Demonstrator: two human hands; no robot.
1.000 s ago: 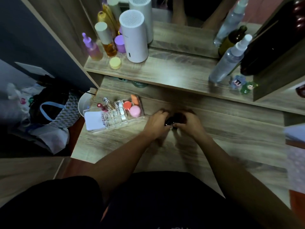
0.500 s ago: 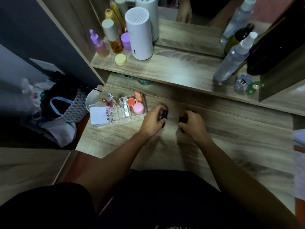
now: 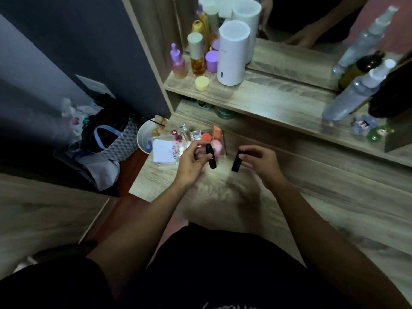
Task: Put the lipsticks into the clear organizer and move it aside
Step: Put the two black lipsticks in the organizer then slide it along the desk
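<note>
My left hand (image 3: 192, 162) holds a black lipstick (image 3: 211, 156) with a rounded top, lifted above the wooden tabletop. My right hand (image 3: 260, 159) holds a second black lipstick (image 3: 237, 160) with a flat top, a short gap to the right of the first. Just behind my left hand sits the clear organizer (image 3: 193, 136) near the table's left edge. It holds a white pad (image 3: 164, 150), a red-capped tube (image 3: 175, 135), small glass bottles, and orange and pink sponges (image 3: 215, 144). My left fingers hide part of the organizer's front.
A raised shelf (image 3: 267, 101) behind carries a white cylinder (image 3: 232, 53), purple and amber bottles, a yellow jar (image 3: 202, 82) and spray bottles (image 3: 354, 89). A white cup (image 3: 145, 136) and a bag (image 3: 107, 134) lie beyond the table's left edge. A mirror stands at the back.
My hands were together over something dark on the table. They have parted and risen, each now holding one black lipstick, with the left hand nearer the organizer.
</note>
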